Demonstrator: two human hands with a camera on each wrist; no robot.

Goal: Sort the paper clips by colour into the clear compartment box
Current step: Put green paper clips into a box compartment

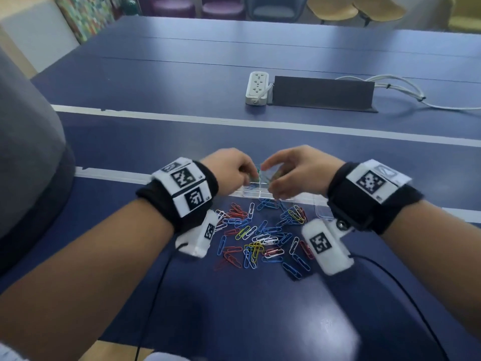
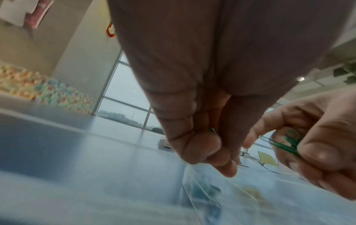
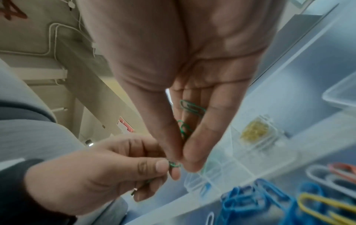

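green clips (image 3: 189, 108) pinched between both hands

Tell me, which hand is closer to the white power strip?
Right, I'd judge. The right hand is over the clear compartment box, almost straight below the white power strip; the left hand sits further left.

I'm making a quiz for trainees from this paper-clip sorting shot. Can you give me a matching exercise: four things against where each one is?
Things:
1. green paper clips
2. heap of mixed coloured paper clips
3. small yellow paper clips
4. white power strip

Places:
A. far across the blue table
B. inside a compartment of the clear plastic box
C. pinched between both hands
D. loose on the table, near the wrists

Pairs: 1-C, 2-D, 3-B, 4-A
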